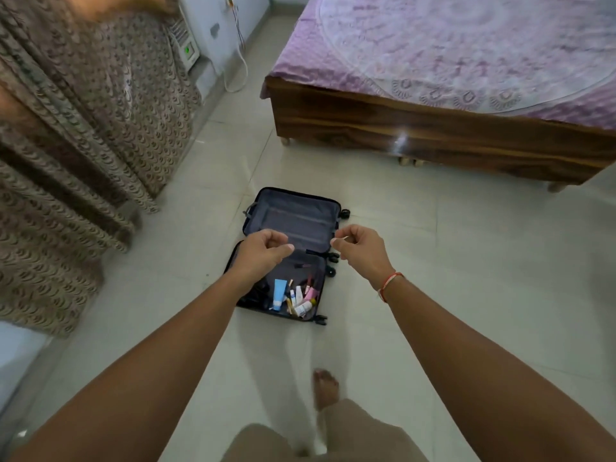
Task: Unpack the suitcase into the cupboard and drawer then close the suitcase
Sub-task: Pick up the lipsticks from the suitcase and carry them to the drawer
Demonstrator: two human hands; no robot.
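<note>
Suitcase: small dark hard-shell suitcase (293, 221) lies open on the pale tiled floor (433, 278), bed at 1 o'clock.
Contents: tubes and small bottles (293, 296) in the near half (far half bare).
Left hand (263, 251): fingers loosely curled, holding nothing.
Right hand (358, 246): likewise curled, empty.

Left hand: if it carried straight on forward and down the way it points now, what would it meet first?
Probably the open suitcase: the left hand hovers over the seam between its halves, empty. Depth is unclear from this one view.
</note>
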